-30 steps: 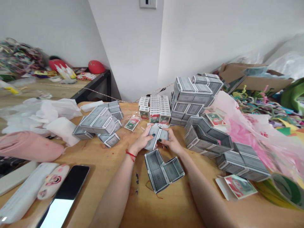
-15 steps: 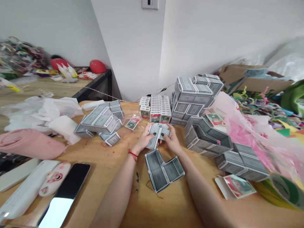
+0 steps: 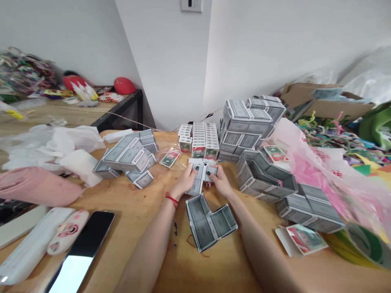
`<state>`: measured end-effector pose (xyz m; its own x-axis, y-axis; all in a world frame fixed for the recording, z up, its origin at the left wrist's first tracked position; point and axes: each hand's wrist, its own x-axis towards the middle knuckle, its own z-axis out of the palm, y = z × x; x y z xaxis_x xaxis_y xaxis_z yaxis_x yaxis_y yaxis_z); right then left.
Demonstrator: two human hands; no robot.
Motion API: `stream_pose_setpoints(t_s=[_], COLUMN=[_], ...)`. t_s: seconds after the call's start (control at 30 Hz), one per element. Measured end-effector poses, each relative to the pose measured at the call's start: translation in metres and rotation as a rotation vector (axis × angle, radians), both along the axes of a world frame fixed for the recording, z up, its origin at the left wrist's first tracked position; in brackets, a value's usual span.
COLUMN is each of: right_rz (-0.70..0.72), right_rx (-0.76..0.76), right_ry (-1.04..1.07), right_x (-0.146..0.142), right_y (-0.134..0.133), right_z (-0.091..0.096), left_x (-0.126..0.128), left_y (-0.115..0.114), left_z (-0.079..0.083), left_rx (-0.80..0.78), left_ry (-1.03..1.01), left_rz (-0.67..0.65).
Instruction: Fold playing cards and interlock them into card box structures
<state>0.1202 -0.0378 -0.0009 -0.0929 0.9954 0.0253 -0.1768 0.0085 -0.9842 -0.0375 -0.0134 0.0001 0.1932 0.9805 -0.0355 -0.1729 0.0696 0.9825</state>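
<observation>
Grey-backed playing cards [image 3: 196,184] are gripped by my left hand [image 3: 185,178], its thumb pressed on their backs. My right hand [image 3: 222,181] pinches a card [image 3: 210,172] that meets them at an angle on the right. White card faces with dark pips show at the far edge of the group. How the cards join under my fingers is hidden. Between my forearms lies an open L-shaped box [image 3: 200,221] built from the same kind of cards, apart from both hands.
Rows of card packs [image 3: 198,140] stand behind my hands. Stacked card-built boxes [image 3: 244,122] rise on the right, with more card boxes [image 3: 130,154] on the left. A phone [image 3: 97,232] lies front left, a tape roll [image 3: 357,244] front right.
The cards in my hands have tilted and shifted slightly, and more of the white faces shows at the far edge. Both hands keep their hold. The view has moved slightly.
</observation>
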Motion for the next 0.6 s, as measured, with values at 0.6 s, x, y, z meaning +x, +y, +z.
stream_pose_setpoints(t_s=[0.6], right_rz=[-0.156], right_rx=[0.590], right_ry=[-0.924], right_x=[0.005], right_y=[-0.002], right_z=[0.001], left_x=[-0.014], left_y=[0.016], left_z=[-0.001], left_rx=[-0.011], left_ry=[-0.200], left_rz=[0.548])
